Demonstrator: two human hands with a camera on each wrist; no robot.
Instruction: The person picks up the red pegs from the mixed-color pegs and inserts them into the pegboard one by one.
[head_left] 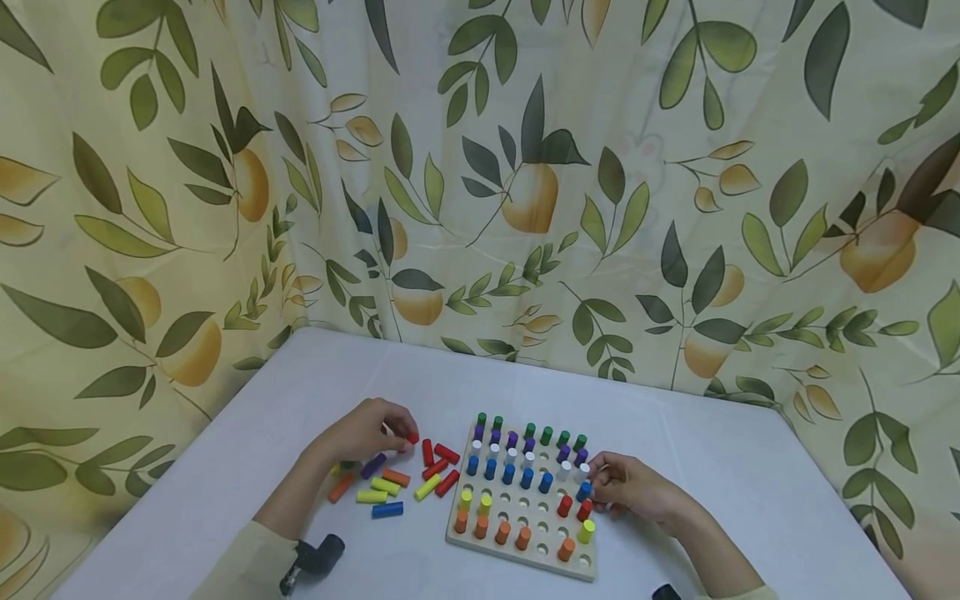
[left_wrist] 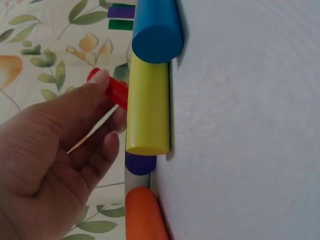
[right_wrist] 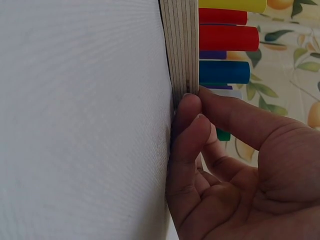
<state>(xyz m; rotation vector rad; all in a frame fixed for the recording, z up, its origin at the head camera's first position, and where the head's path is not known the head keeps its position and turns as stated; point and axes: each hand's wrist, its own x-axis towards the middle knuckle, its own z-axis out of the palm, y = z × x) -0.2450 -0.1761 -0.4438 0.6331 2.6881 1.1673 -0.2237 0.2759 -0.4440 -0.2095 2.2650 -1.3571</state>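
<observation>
My left hand pinches a red peg between thumb and fingers, above loose pegs left of the wooden pegboard. The peg's lower end is hidden behind a yellow peg in the left wrist view. At the board's right edge, my right hand grips the side, its thumb by the top edge and curled fingers against the layered wood. Rows of green, purple, white, blue, red, yellow and orange pegs stand upright in the board, with some bare holes among them.
Several loose pegs lie on the white tabletop beside the board, among them a blue peg, an orange peg and a purple peg. A leaf-and-fruit patterned curtain hangs behind the table.
</observation>
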